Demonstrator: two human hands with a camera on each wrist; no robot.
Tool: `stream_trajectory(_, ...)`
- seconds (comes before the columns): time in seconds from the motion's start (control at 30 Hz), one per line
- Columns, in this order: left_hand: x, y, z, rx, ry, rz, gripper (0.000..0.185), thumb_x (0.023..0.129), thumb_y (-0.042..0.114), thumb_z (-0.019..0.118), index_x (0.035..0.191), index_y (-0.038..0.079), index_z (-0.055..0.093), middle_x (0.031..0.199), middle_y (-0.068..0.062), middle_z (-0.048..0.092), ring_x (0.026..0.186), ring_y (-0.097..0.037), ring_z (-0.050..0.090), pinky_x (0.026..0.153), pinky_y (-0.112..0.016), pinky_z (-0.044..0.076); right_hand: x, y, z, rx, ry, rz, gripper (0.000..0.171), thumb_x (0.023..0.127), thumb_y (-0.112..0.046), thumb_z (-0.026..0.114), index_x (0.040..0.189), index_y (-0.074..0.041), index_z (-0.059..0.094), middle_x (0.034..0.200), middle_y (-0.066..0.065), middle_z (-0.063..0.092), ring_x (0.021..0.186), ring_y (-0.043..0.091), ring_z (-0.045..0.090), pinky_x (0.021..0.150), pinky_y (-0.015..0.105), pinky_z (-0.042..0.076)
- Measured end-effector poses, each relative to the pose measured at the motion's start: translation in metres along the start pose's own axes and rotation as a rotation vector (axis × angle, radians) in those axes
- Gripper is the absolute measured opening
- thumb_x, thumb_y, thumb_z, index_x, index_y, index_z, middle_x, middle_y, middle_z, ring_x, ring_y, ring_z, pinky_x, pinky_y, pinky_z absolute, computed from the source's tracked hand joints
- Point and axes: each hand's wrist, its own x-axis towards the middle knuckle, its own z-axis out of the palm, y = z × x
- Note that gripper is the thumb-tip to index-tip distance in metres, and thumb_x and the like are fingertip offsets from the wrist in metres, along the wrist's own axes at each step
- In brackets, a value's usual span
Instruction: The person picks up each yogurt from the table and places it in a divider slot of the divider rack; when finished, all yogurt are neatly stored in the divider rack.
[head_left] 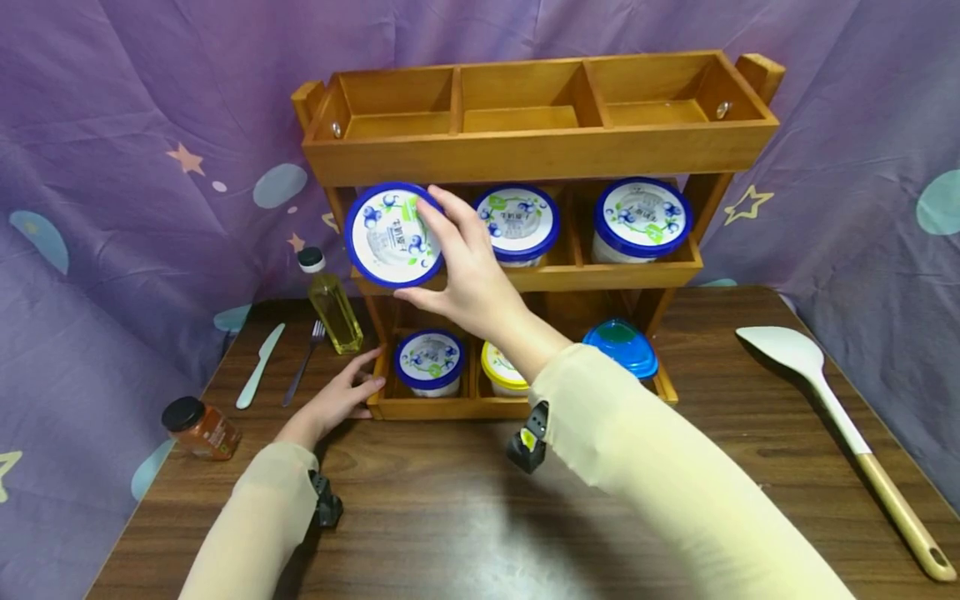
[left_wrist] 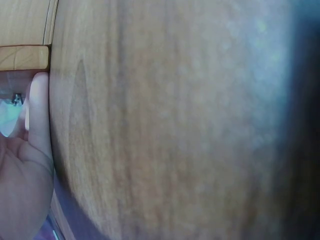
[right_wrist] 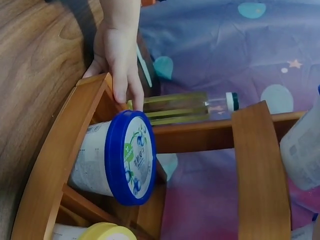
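Note:
My right hand [head_left: 474, 271] grips a round white tub with a blue lid and blueberry print [head_left: 392, 237], thumb below the rim and fingers over its right side. This tub is tilted lid toward me at the left of the wooden rack's [head_left: 540, 157] middle tier. In the right wrist view the held tub [right_wrist: 304, 150] shows only partly at the right edge. My left hand [head_left: 341, 396] rests against the left end of the bottom tier, its fairly straight fingers on the side panel. Beside it, a blue-lidded tub [head_left: 431, 360] sits in the bottom left compartment.
Two more blue-lidded tubs [head_left: 517, 221] [head_left: 643, 215] stand on the middle tier. Below are a yellow-lidded tub [head_left: 501, 375] and a blue container [head_left: 622, 348]. An oil bottle [head_left: 335, 312], fork [head_left: 303, 367], knife [head_left: 260, 367] and jar [head_left: 202, 429] lie left; a spoon [head_left: 832, 408] right.

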Motion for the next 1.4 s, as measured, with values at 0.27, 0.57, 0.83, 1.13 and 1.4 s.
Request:
stream_trajectory(0.27,0.005,-0.008,-0.006,0.018,0.017,0.008,0.067,0.097,0.029,0.052,0.151,0.021,0.015,0.131,-0.026,0.030,0.111,-0.037,0.045,0.072,-0.039,0.051,0.002,0.000,0.012,-0.022,0.012,0.026,0.088,0.070,-0.025,0.084,0.137,0.006,0.035,0.142,0.024,0.027,0.131,0.034,0.028,0.109,0.034,0.014)
stream_trajectory(0.57,0.002,-0.007,-0.007,0.011,0.023,0.005,0.068,0.096,0.031,0.053,0.151,0.021,0.015,0.130,-0.025,0.032,0.108,-0.035,0.046,0.071,-0.038,0.051,0.008,0.001,0.026,-0.046,-0.050,0.236,0.087,0.072,-0.030,0.082,0.138,0.003,0.036,0.143,0.022,0.026,0.133,0.032,0.025,0.110,0.033,0.011)
stream_trajectory(0.83,-0.001,0.004,-0.001,0.013,-0.007,0.005,0.068,0.097,0.029,0.051,0.151,0.016,0.013,0.131,-0.028,0.031,0.112,-0.038,0.044,0.074,-0.039,0.051,0.014,-0.003,0.028,-0.085,-0.164,0.417,0.087,0.075,-0.038,0.077,0.142,-0.001,0.035,0.146,0.020,0.023,0.131,0.035,0.028,0.109,0.035,0.020)
stream_trajectory(1.13,0.006,-0.008,-0.002,0.024,0.008,-0.007,0.069,0.096,0.034,0.053,0.151,0.020,0.015,0.130,-0.025,0.034,0.108,-0.034,0.047,0.072,-0.038,0.051,0.022,-0.007,0.031,-0.135,-0.234,0.506,0.084,0.078,-0.042,0.074,0.142,-0.004,0.035,0.145,0.020,0.025,0.123,0.036,0.036,0.102,0.038,0.034)
stream_trajectory(1.4,0.007,-0.009,0.000,0.039,0.019,-0.005,0.069,0.095,0.037,0.053,0.151,0.021,0.016,0.130,-0.025,0.034,0.107,-0.034,0.049,0.072,-0.038,0.051,0.026,-0.010,0.030,-0.156,-0.236,0.549,0.083,0.077,-0.043,0.075,0.140,-0.003,0.038,0.144,0.022,0.026,0.122,0.037,0.036,0.100,0.040,0.036)
